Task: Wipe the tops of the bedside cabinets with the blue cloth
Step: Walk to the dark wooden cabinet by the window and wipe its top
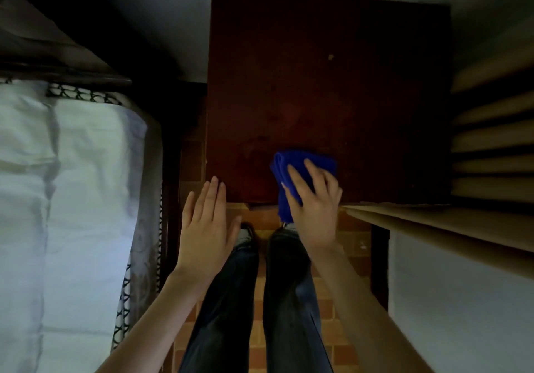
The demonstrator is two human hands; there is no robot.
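Head view: you look straight down past your own legs [231, 300] in dark jeans, standing on the orange tiled floor [341, 300], close to the front of the bedside cabinet [332, 83].
Left hand: your left hand [206, 225] is flat and empty, fingers straight and together. Its tips are at the cabinet's front-left corner; you cannot tell whether they touch the wood.
Right hand: your right hand [315, 207] holds the blue cloth [291, 167], with fingers bent over the bunched fabric and bearing down on it.
Cloth position: it lies folded on the cabinet's top at the front edge, right of the middle. One end hangs off that edge beside your palm.
Further back: the dark wooden top stretches away beyond the cloth. A small pale speck [331, 57] lies well behind the cloth, toward the rear.
Sides: a bed [72, 199] with white bedding runs along your left. Stacked cardboard sheets [491, 141] crowd the cabinet's right edge.
Step in hand: you are wiping this cabinet, and the cloth looks to be at the near end of a stroke. Most of the surface lies ahead of it.
Next move: push the cloth away from you toward the back with flat, even pressure. Work across in overlapping passes that take in the speck and the far corners. Gather the hanging end first so it wipes rather than trails.
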